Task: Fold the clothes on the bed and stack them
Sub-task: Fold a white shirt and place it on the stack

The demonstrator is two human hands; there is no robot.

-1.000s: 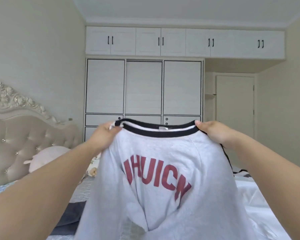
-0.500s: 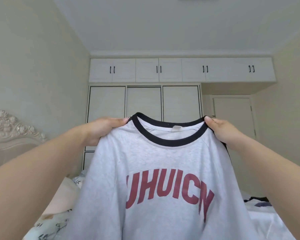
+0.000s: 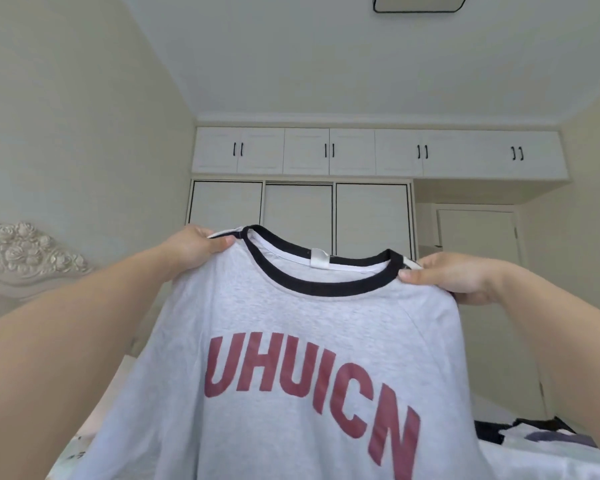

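White built-in wardrobe with black-trimmed sliding panels at 12 o'clock, row of white upper cabinets with black handles above it. Plain cream door at 2 o'clock. Ornate carved cream headboard crest at 9 o'clock. Black-framed ceiling light, partly cut off, at top edge.

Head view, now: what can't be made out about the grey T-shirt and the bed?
- Grey T-shirt with red letters: hem cut off by the bottom edge.
- Left hand, right hand: fingers behind the shoulder fabric hidden.
- Bed: mostly hidden by shirt and arms.
- Dark clothes: type unclear.
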